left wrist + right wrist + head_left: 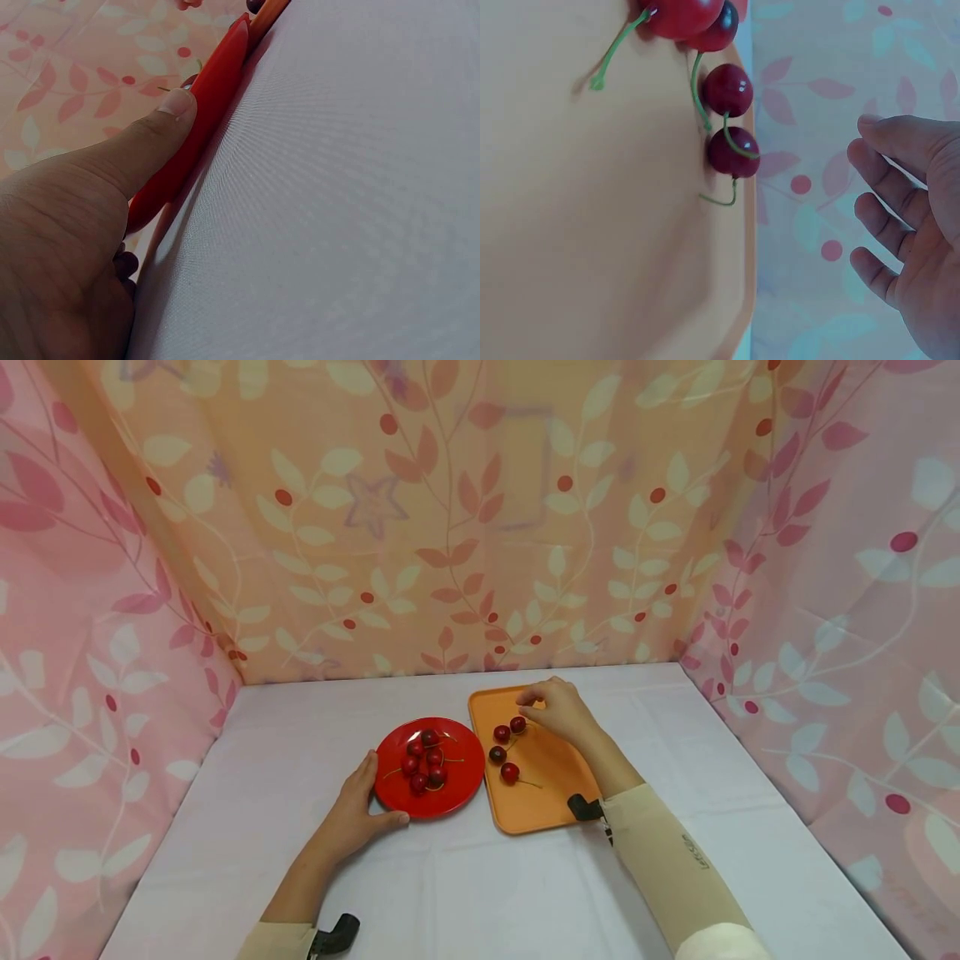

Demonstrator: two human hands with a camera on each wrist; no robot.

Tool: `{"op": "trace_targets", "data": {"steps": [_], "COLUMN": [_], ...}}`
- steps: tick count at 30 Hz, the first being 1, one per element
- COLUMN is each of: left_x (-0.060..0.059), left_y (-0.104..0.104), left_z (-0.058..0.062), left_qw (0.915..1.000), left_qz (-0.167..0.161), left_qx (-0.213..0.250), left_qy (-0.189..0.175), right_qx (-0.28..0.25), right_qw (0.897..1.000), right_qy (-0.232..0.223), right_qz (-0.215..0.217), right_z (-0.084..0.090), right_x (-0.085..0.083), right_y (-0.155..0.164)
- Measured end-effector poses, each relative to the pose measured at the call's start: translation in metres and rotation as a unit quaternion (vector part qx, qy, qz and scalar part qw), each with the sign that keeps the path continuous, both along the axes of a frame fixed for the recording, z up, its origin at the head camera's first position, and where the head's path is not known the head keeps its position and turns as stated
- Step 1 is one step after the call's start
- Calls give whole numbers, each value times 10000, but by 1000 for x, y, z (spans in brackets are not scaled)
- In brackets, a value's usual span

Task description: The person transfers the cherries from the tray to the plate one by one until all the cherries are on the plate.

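My left hand (352, 822) holds the round red plate (468, 793) at its near left edge. The thumb (154, 142) lies on the rim in the left wrist view; the other fingers are mostly hidden. Several dark red cherries (410, 765) with stems are grouped on this plate. Over the far part of the orange tray (543, 810), my right hand (562, 710) hovers with bent fingers and nothing between them. Thumb and forefinger come close together in the right wrist view. Just below those fingertips in the head view lies a cherry (517, 724), beside another cherry (502, 734) on the tray.
The plate sits directly left of the tray, right at its edge. Nearer the front of the tray are a darker cherry (497, 755) and a cherry with a long stem (510, 773). A white cloth (300, 735) covers the table, with patterned curtains (450, 527) around it.
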State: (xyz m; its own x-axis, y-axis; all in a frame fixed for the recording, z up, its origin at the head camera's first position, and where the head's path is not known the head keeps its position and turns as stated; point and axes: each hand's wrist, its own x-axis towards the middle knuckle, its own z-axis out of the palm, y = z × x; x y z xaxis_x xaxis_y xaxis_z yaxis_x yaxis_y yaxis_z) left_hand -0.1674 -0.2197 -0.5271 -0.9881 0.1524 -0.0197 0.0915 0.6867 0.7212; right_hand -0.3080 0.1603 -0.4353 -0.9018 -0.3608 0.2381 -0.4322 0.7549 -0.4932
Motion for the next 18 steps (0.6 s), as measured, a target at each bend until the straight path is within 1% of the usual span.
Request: {"op": "trace_targets", "data": {"steps": [10, 15, 18], "left_x": [-1, 0, 0], "left_y": [-1, 0, 0], "left_z": [-1, -1, -1], "left_qw": [9999, 10000, 10000], "left_qz": [12, 3, 2], "left_qx": [-108, -70, -57], "left_qy": [-5, -17, -10], "right_qx": [-205, -203, -225], "right_qw": [9995, 9988, 9984], "right_qy": [-101, -247, -324], "right_qz": [-207, -370, -398], "right_z": [-16, -24, -28], "right_x": [-3, -5, -6], "right_y": [14, 18, 20]}}
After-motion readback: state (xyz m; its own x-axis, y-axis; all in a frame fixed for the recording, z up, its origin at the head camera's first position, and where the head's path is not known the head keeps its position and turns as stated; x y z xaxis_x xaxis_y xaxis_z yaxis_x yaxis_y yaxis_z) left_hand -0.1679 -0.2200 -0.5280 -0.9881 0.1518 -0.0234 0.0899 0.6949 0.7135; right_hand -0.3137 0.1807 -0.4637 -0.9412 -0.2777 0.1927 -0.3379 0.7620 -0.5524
